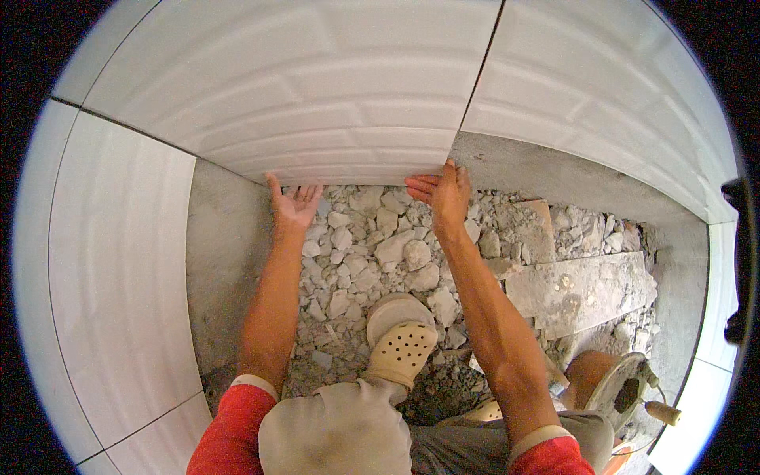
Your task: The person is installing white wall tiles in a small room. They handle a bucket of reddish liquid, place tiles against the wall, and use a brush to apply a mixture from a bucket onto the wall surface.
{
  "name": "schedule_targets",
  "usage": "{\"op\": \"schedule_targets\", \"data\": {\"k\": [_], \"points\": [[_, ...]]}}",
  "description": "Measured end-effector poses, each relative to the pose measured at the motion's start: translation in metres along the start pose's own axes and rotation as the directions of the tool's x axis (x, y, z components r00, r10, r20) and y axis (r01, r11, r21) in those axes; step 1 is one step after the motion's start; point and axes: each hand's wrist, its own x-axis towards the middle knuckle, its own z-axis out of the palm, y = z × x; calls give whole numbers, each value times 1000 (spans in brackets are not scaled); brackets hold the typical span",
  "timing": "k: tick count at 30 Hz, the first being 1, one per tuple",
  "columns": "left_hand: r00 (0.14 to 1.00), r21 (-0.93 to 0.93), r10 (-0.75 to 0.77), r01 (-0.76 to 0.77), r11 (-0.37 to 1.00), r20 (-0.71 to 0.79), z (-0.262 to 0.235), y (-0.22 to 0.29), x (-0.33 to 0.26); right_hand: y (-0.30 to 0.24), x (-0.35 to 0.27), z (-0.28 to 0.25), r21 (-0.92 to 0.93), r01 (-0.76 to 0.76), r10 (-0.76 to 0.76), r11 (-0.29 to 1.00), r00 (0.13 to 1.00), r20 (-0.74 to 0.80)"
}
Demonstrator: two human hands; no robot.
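Observation:
In front of me is a white wall tile with a raised brick pattern. My left hand cups its lower edge near the left corner, palm up, with the thumb spread against the tile. At the lower right corner, my right hand has its fingers along the bottom edge and its thumb pointing up beside the tile's side. Both arms reach forward in red sleeves. Broken rubble lies directly below the hands.
Bare grey cement wall shows at left and beneath the right-hand tile. A flat broken slab lies on the rubble. My cream clog stands between my arms. At lower right is a dirty bucket with a wire handle.

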Motion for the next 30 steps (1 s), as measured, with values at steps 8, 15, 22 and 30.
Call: {"op": "schedule_targets", "data": {"k": [8,15,22,30], "points": [[1000,-15,-1,0,1000,-22,2,-1,-1,-2,-1,-1,-38,6,-6,999,1000,5],[1000,-21,7,-7,1000,-17,5,-2,-3,-6,-1,0,3,-17,17,1000,1000,-4],[1000,-2,-1,1,1000,11,1,1,-2,0,1,-1,11,-11,11,1000,1000,-5],[999,17,-2,2,1000,41,1,1,-1,2,3,-3,-3,26,-26,1000,1000,-5]]}}
